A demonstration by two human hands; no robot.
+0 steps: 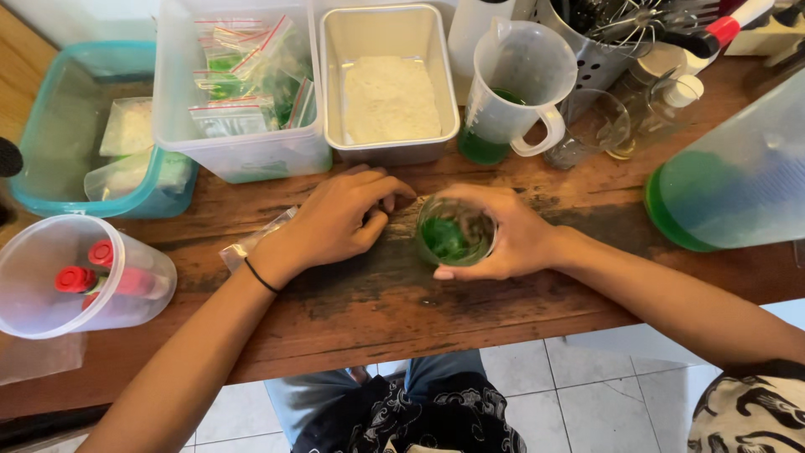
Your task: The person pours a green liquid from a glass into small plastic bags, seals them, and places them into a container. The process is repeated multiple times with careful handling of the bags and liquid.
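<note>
My right hand is wrapped around a small clear glass with green liquid in it, standing on the worn wooden table. My left hand rests palm down just left of the glass, fingers curled together on the tabletop, over a small clear plastic bag that pokes out from under the wrist. A black band circles my left wrist.
Behind the hands stand a metal tray of white powder, a clear tub of zip bags, a teal tub, a measuring jug with green liquid, a large jug of green liquid and a utensil holder. A clear cup with red-capped items lies left.
</note>
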